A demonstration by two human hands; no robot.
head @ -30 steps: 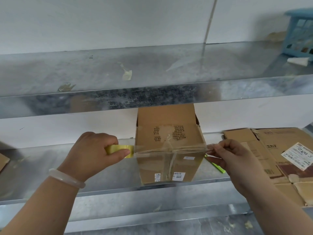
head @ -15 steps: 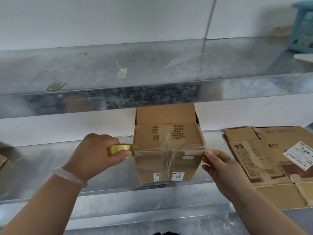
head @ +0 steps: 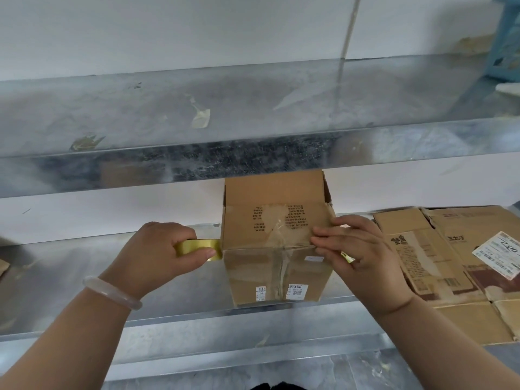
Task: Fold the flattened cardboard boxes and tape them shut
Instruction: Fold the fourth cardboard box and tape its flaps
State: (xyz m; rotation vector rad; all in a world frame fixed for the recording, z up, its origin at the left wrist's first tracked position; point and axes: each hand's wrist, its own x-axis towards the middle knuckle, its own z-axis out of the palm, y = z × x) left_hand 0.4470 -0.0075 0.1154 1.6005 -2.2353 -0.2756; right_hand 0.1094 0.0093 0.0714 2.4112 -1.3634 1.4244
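Galvanised metal shelving stands against a white wall (head: 168,29). The upper shelf (head: 140,108) carries a few stray tape scraps (head: 201,116), and a blue basket (head: 506,43) sits at its far right end.

The cardboard box (head: 270,271) stands upright at the front edge of the lower shelf (head: 70,263), roughly centred in view. Its rear flap (head: 274,188) stands up, while the nearer top panel, printed with dark text, slopes down to the front edge. Old clear tape runs down the middle of the front face, with small barcode stickers near the bottom.

The left hand (head: 157,257) is curled firmly round a yellow tape roll (head: 197,246), thumb over the near side, and holds the roll against the box's upper left corner. A pale bracelet (head: 112,294) sits on that wrist.

The right hand (head: 363,254) holds nothing. Its fingers (head: 323,235) are extended and lie on the top panel at the front right corner, with the thumb touching the front face just below the edge. A small yellow-green item (head: 347,258) shows beneath this hand; it is mostly hidden and cannot be identified.

A stack of flattened boxes (head: 439,266) lies on the lower shelf just right of the box, one bearing a white shipping label (head: 501,256).
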